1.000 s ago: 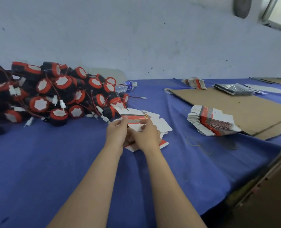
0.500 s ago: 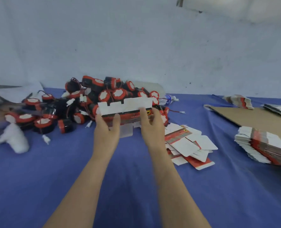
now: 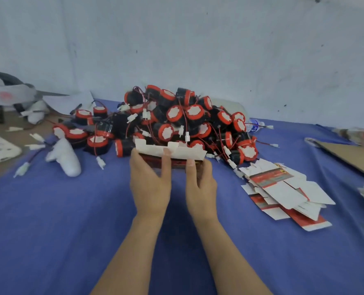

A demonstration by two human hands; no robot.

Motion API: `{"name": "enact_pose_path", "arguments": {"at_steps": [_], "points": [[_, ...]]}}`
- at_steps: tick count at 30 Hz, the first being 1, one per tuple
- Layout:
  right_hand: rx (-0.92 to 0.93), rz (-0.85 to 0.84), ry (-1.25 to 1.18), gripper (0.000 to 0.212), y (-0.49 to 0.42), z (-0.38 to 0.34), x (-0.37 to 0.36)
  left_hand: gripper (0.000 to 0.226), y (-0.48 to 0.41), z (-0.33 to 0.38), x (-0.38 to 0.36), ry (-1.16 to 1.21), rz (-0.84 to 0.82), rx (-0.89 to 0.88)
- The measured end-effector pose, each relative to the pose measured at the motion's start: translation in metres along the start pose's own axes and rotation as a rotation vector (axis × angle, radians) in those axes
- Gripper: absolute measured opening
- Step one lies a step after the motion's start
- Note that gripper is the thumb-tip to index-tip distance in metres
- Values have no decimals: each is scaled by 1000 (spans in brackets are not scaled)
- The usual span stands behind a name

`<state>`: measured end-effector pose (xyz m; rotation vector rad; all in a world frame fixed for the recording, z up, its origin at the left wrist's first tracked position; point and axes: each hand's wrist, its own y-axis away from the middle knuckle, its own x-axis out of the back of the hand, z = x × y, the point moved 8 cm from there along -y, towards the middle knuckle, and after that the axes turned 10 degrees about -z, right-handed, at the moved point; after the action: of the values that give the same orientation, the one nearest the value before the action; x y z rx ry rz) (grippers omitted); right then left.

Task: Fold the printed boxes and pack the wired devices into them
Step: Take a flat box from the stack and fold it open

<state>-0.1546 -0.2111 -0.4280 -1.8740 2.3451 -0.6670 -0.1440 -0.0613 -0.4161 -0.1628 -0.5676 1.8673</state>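
Printed box [image 3: 170, 153] held off worktop [image 3: 70, 220]: left hand [image 3: 149, 184] grip closed on it, right hand [image 3: 201, 186] likewise; devices [image 3: 187, 120] behind.

Plain deep blue on tablecloth [image 3: 70, 231]. Black bodies, red rims, white faces on heaped devices [image 3: 187, 120]; red wires [image 3: 95, 143], white plugs [image 3: 100, 162]. White flaps, red-and-dark printed band on held box [image 3: 172, 153]. White, red and grey print on loose flat boxes [image 3: 283, 188]. Brown on cardboard sheet [image 3: 347, 155].
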Motion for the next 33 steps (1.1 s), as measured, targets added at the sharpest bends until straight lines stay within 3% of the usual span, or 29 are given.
{"name": "enact_pose_path", "arguments": {"at_steps": [4, 7, 10, 13, 18, 22, 26, 30, 33], "points": [[16, 5, -18, 66, -2, 2, 2, 88, 6, 10, -15, -83, -103, -84], [-62, 30, -120, 68, -7, 12, 12, 69, 10, 16, -27, -126, -183, -174], [-168, 1, -272, 85, -10, 27, 12, 66, 13, 14, -40, -152, -287, -228], [-229, -20, -353, 90, -11, 32, 7, 63, 14, 7, -50, -181, -367, -194], [-456, 52, -600, 118, -5, 44, 9, 49, 14, -1, -58, -99, -453, -127], [-534, 92, -656, 66, -5, 55, 16, 37, 13, -7, -57, 7, -429, -49], [-568, 34, -522, 27, -9, 58, 14, 34, 13, -10, -52, 145, -368, 29], [-405, -38, -305, 14, -17, 49, 11, 36, 10, -18, -52, 344, -349, 151], [-384, -37, -310, 18, -15, 46, 10, 35, 10, -18, -50, 436, -348, 197]]}}
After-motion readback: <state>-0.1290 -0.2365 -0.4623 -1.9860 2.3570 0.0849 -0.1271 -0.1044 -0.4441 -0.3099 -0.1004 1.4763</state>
